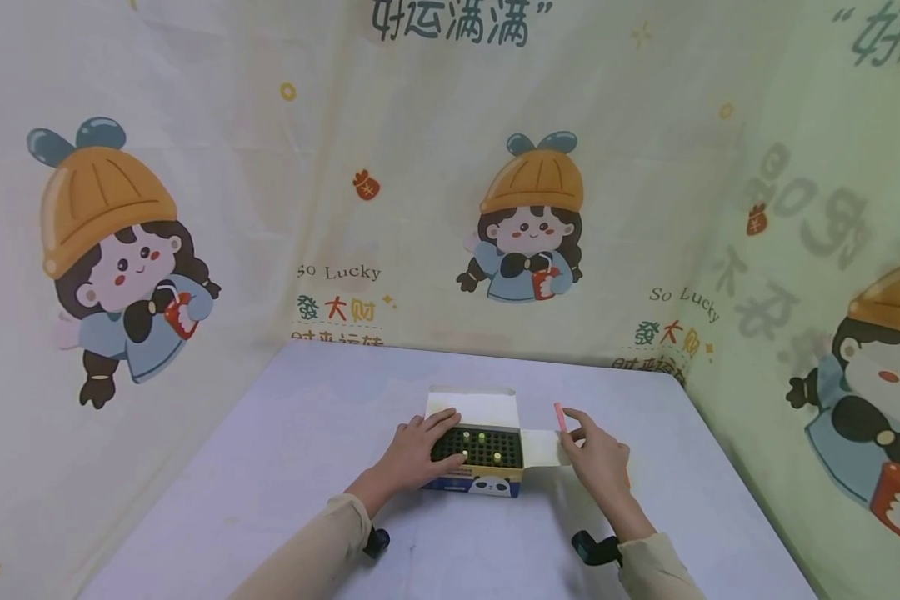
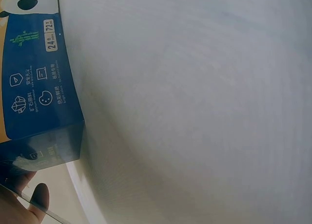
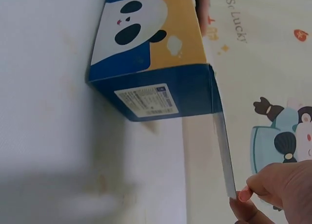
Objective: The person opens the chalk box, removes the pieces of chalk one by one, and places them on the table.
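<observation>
An open box [image 1: 474, 467] sits near the middle of the desk [image 1: 285, 467], its lid flap standing up at the far side and a side flap [image 1: 543, 446] folded out flat to the right. Inside is a dark tray with rows of holes, a few of them holding pale yellow-green sticks [image 1: 482, 437]. The left hand [image 1: 420, 450] rests on the box's left edge, fingers lying fairly straight over the rim and reaching onto the tray; it grips nothing. The right hand [image 1: 596, 454] is just right of the box, over the side flap, and pinches a pink stick [image 1: 559, 417] between thumb and fingertips, the stick held upright above the flap. In the right wrist view the box [image 3: 156, 53] shows a panda face on blue and orange card, with the flap's edge running down toward the fingertips [image 3: 273, 182], which close on the pink tip [image 3: 243, 196]. The left wrist view shows the box's blue side [image 2: 36, 92] with small white icons, standing on the pale desk [image 2: 195, 112]. Cartoon-print cloth [image 1: 195, 208] hangs behind and to both sides of the desk
</observation>
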{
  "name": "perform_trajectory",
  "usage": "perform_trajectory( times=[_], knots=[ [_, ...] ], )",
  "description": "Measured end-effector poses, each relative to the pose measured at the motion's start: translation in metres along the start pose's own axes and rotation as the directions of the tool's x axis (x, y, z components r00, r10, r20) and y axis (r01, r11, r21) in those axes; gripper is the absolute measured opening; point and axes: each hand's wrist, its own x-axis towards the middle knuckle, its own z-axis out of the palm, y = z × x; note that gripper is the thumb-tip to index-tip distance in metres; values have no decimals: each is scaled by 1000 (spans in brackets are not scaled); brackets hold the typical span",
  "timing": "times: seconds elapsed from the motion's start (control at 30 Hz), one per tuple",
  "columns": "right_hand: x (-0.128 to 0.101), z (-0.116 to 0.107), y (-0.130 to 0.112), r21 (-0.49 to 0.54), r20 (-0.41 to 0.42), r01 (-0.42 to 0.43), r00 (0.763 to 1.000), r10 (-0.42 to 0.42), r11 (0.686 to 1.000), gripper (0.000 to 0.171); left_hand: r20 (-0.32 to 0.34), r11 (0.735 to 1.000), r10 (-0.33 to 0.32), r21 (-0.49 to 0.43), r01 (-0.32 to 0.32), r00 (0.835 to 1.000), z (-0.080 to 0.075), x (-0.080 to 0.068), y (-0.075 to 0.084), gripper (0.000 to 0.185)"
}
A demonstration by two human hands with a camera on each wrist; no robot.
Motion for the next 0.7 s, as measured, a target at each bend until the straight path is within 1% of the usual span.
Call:
perform_trajectory(
  times=[0.1,0.3,0.47,0.7],
  knots=[
    [-2,-1,5,10,1,4,1000,-4,1000,44,0,1000,-3,-8,3,1000,-1,0,0,77],
    [-6,-2,14,6,6,-15,1000,15,1000,45,4,1000,-1,-8,1,1000,-1,0,0,77],
    [-9,-4,22,-17,16,-34,999,34,999,46,-2,1000,3,0,-3,1000,-1,0,0,77],
    [-12,-3,36,-101,99,-73,992,83,992,41,1,1000,-3,-1,3,1000,-2,0,1,77]
  ],
)
